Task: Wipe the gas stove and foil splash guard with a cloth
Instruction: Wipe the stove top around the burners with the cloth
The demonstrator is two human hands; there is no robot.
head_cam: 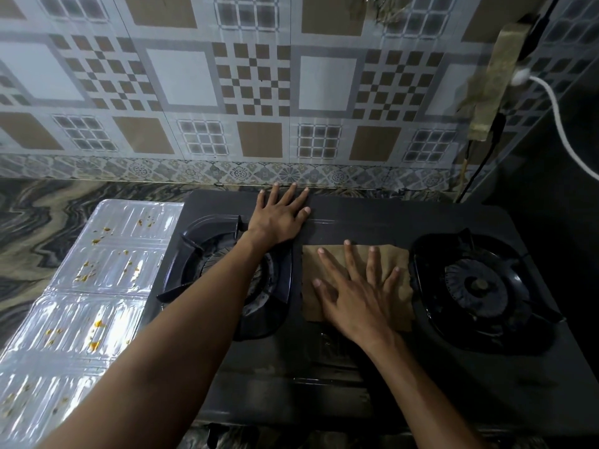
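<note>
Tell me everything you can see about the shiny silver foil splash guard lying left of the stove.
The shiny silver foil splash guard lies flat on the dark marbled counter, just left of the black two-burner gas stove. It looks like thin embossed aluminium, in joined panels with raised ribbed rectangles, glinting with reflections. Yellow-orange food specks dot it. Neither the left hand nor the right hand touches it. Whether its edge meets the stove is unclear.
</note>
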